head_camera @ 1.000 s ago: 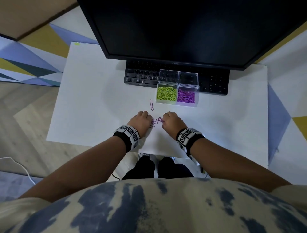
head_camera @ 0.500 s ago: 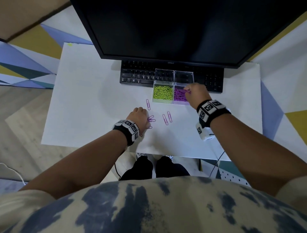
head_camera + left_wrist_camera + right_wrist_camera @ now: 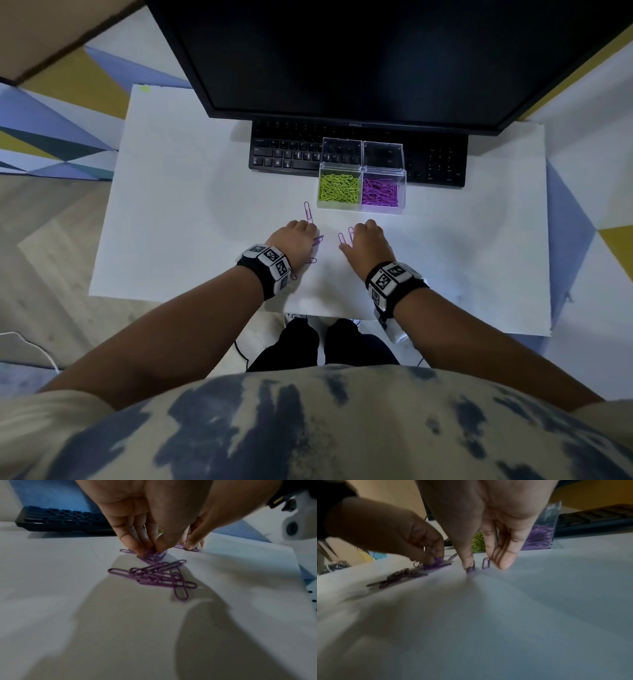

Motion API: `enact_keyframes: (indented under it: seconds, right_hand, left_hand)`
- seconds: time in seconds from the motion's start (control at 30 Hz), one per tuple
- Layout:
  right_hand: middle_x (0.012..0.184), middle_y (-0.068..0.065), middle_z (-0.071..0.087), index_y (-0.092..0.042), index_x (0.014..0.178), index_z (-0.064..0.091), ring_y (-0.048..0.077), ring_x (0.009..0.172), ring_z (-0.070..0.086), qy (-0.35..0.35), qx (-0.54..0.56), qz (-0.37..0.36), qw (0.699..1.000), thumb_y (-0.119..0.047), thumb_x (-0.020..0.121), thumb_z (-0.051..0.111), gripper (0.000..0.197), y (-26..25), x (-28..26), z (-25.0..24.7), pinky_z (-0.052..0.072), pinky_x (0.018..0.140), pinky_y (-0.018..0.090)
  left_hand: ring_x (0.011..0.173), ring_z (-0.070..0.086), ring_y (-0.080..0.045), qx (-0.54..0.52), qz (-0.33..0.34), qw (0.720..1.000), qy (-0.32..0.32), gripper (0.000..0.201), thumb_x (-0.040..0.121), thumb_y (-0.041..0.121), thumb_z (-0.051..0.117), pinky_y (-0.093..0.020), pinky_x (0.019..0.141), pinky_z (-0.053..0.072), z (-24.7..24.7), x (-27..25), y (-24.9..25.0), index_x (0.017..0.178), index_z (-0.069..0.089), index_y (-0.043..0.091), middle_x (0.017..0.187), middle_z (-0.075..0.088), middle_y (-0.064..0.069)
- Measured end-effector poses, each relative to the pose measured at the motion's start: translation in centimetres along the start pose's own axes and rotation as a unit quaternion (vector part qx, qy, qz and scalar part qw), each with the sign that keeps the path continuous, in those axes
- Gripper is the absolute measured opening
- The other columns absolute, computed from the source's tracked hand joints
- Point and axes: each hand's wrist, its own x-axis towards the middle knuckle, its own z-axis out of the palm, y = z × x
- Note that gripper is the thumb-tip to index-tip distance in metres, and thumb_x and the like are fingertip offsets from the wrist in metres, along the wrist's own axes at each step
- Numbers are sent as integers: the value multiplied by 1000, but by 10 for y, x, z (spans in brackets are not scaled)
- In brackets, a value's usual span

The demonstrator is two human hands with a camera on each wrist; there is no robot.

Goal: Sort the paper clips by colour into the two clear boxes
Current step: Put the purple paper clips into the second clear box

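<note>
From the head view, my left hand (image 3: 294, 240) and right hand (image 3: 368, 245) are both down on the white tabletop (image 3: 171, 205) at frame centre, with the two clear boxes (image 3: 361, 186) just above them: green clips in the left one, purple in the right. A lone purple clip (image 3: 308, 212) lies above my left knuckles.

From the left wrist, my left grip is closed, thumb against fingertips (image 3: 137, 547), pinching a few purple clips from the loose pile (image 3: 154, 577) at centre frame.

From the right wrist, my right grip is part open: thumb tip pressing one end of a purple clip (image 3: 471, 567), fingers just beside a second clip (image 3: 486, 563), neither lifted.

These are light, thin, springy wires, slippery on a smooth top and apt to tangle. I judge it best to tip up one end, then pinch across the loop.
</note>
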Motion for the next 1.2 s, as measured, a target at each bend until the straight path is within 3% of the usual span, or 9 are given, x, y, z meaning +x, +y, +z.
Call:
enact_keyframes:
  seconds: [0.17, 0.37, 0.5, 0.67, 0.83, 0.93, 1.0, 1.1, 1.2]
  right_hand:
    - [114, 19, 52, 2, 112, 56, 34, 109, 50, 13, -12, -55, 998, -10, 93, 49, 23, 7, 3, 7, 46, 84, 39]
    - [94, 21, 58, 5, 89, 60, 34, 87, 53, 13, -21, -57, 998, -1, 77, 60, 13, 13, 2, 13, 50, 70, 38]
    - [109, 18, 52, 2, 106, 54, 32, 102, 48, -8, -28, -78, 997, -10, 88, 47, 23, 21, -4, 16, 44, 83, 37]
    - [89, 18, 57, 2, 92, 58, 33, 82, 56, -15, -32, -101, 994, 2, 72, 68, 22, 34, -12, 20, 54, 65, 36]
    - [104, 12, 55, -4, 101, 57, 26, 98, 48, 0, 53, -101, 993, -1, 90, 50, 14, 45, -13, 3, 38, 78, 26]
    - [97, 11, 59, -5, 94, 61, 28, 94, 53, 57, 100, -100, 988, -5, 92, 47, 14, 47, -8, -22, 40, 78, 28]
    - [101, 14, 60, -3, 97, 63, 28, 98, 54, 103, 129, -92, 982, -4, 93, 49, 14, 46, -1, -46, 43, 82, 33]
    - [112, 17, 57, -1, 110, 61, 28, 107, 51, 141, 123, -87, 978, -1, 92, 51, 21, 45, 16, -73, 45, 94, 37]
    - [116, 19, 55, 1, 113, 61, 28, 106, 53, 116, 84, -84, 986, 3, 90, 47, 27, 44, 40, -83, 43, 89, 27]
  left_hand:
    - [91, 60, -36, -67, 15, 997, 44, 26, 94, 21, 46, -37, 71, 46, -20, 7, 11, 114, 51, 5, 116, 50, -15]
    - [82, 58, -32, -117, 80, 984, 104, 17, 90, 17, 51, -39, 72, 50, -60, 38, 42, 102, 56, 7, 106, 52, -12]
    - [91, 58, -26, -81, 91, 989, 84, 21, 93, 16, 45, -34, 78, 47, -83, 71, 69, 108, 55, 5, 114, 51, -10]
    - [100, 56, -27, 27, 127, 989, 68, 24, 96, 16, 42, -39, 81, 51, -84, 94, 91, 112, 54, 4, 115, 53, -11]
    - [120, 40, -28, 169, 119, 978, 21, 27, 94, 13, 47, -39, 100, 39, -71, 105, 90, 119, 56, 7, 123, 54, -10]
    - [129, 32, -29, 116, 119, 986, 25, 33, 96, 20, 49, -42, 109, 31, -62, 101, 79, 127, 55, 13, 134, 47, -8]
    - [124, 37, -28, 36, 132, 986, 93, 35, 94, 22, 50, -40, 107, 33, -58, 89, 69, 128, 56, 14, 130, 50, -8]
    - [112, 45, -29, -69, 101, 973, 194, 26, 88, 16, 57, -41, 99, 40, -52, 63, 47, 113, 62, 11, 116, 54, -11]
    - [107, 48, -26, -134, 17, 971, 197, 17, 86, 13, 57, -35, 97, 40, -41, 35, 18, 102, 62, 10, 108, 54, -9]
